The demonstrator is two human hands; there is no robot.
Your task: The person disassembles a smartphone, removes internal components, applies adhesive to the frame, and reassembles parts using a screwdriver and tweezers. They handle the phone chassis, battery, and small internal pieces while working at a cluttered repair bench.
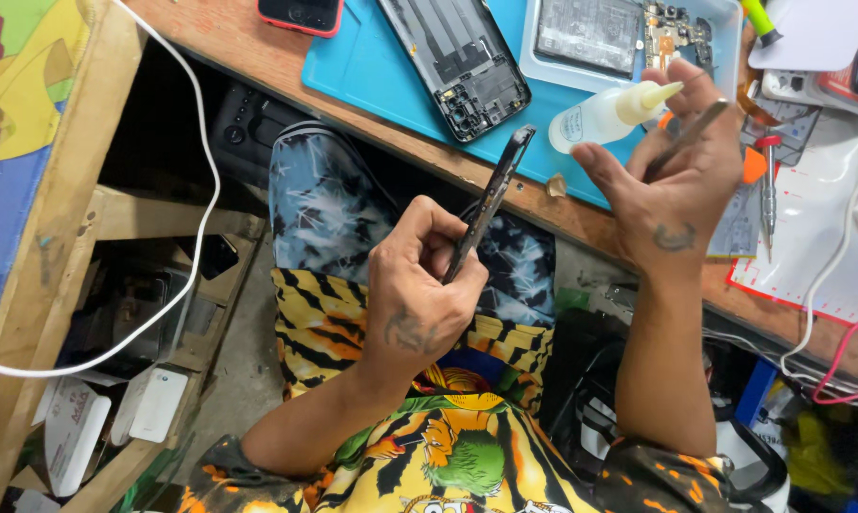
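Head view: two hands (419,285) (671,180), one bottle (604,116).

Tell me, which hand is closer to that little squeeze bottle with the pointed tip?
Right. The right hand holds a thin metal tool, its fingers touching the squeeze bottle. The left hand sits lower left of it, gripping a phone frame.

One bottle (604,115) — one screwdriver (768,185) — two hands.
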